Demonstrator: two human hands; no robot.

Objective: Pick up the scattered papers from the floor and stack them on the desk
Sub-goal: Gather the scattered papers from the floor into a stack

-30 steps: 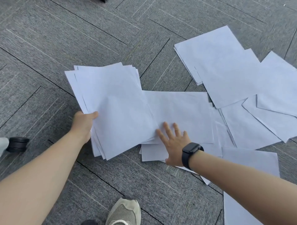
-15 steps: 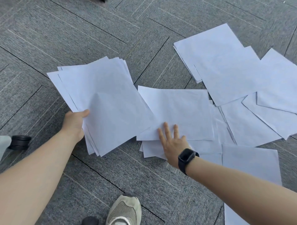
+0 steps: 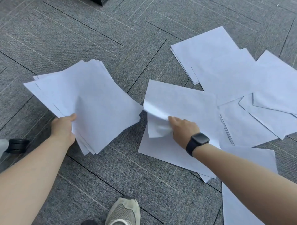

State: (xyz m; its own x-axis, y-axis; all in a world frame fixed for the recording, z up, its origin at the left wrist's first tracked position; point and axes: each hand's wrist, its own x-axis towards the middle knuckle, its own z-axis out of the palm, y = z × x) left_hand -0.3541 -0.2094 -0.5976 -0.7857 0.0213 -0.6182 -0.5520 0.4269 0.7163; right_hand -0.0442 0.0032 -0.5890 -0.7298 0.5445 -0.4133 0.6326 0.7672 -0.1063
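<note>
My left hand (image 3: 63,128) grips a fanned bundle of white papers (image 3: 90,104) by its near left corner, held just above the grey carpet. My right hand (image 3: 183,128), a black watch on its wrist, pinches the near left corner of a single white sheet (image 3: 181,102) and curls that corner up off the sheets beneath. Several more white sheets (image 3: 225,69) lie overlapping on the floor to the right and back right. Another sheet (image 3: 237,207) lies under my right forearm. No desk is in view.
Grey carpet tiles (image 3: 80,32) cover the floor. A black chair caster (image 3: 16,145) sits at the left edge. My grey sneaker (image 3: 123,212) shows at the bottom centre. A dark object (image 3: 99,2) pokes in at the top edge.
My left hand has carried the bundle leftward, off the floor sheets. My right hand, flat on the paper before, has closed on the sheet's corner and lifted it.
</note>
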